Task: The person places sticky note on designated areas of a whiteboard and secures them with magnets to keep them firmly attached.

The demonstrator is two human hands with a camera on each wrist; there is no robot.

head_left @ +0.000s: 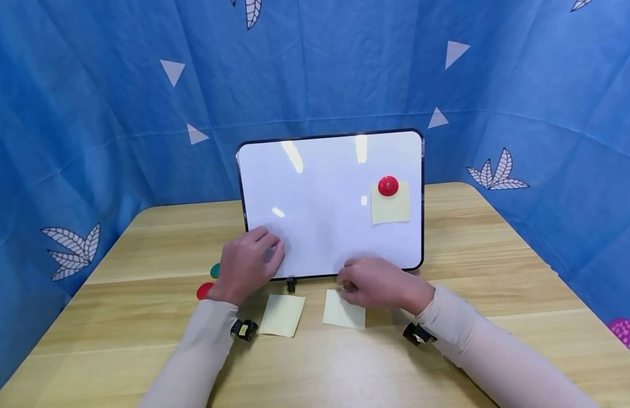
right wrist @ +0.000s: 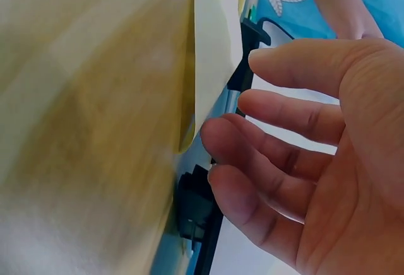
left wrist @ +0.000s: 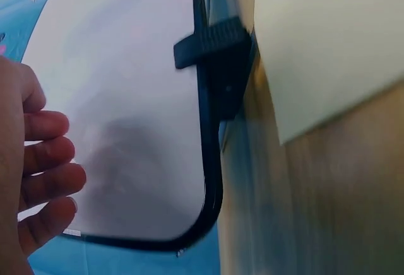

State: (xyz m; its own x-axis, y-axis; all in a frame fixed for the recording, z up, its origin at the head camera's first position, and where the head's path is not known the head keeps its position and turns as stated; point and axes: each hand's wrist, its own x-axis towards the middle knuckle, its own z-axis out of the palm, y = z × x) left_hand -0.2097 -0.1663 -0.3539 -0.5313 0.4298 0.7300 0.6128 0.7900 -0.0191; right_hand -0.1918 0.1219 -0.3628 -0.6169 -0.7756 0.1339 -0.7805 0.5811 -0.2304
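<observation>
My left hand (head_left: 248, 260) is at the lower left corner of a black-framed whiteboard (head_left: 320, 198). Its fingers (left wrist: 53, 183) bend loosely in front of the white surface, with nothing held. Over the far right part of a pale yellow sticky note (head_left: 341, 314) on the table hovers my right hand (head_left: 378, 283). In the right wrist view its fingers (right wrist: 278, 67) are spread and gently curved, fingertips right by the note's lifted edge (right wrist: 211, 54), gripping nothing. A second sticky note (head_left: 282, 315) lies to the left of the first.
On the board's right side, a round red magnet (head_left: 388, 186) sits over another yellow note (head_left: 391, 214). Black feet (head_left: 291, 285) support the board's lower edge. A green disc (head_left: 215, 271) and a red disc (head_left: 204, 291) lie beside my left wrist. Blue curtain (head_left: 315, 68) hangs behind the table.
</observation>
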